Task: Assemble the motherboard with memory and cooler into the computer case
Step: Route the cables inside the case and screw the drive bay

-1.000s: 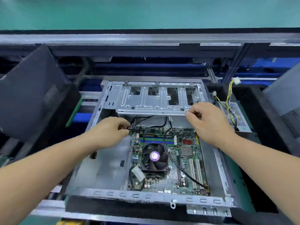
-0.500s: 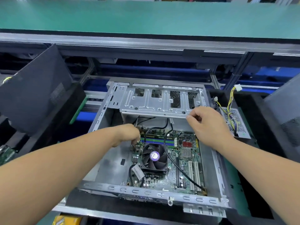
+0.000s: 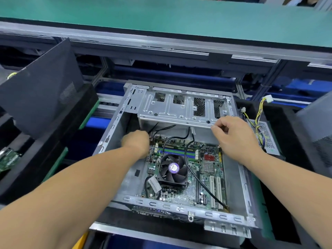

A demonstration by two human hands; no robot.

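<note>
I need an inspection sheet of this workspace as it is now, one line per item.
Surface: green conveyor belt behind the station.
Job's things: motherboard with cooler fan and memory lies inside the open computer case.
Clutter: nothing seen.
Hands: left hand at the board's far left corner, grip hidden; right hand pinches the drive cage edge.
Cables: black cable crosses the board; yellow-black power wires outside right.
Surroundings: dark side panel left.
</note>
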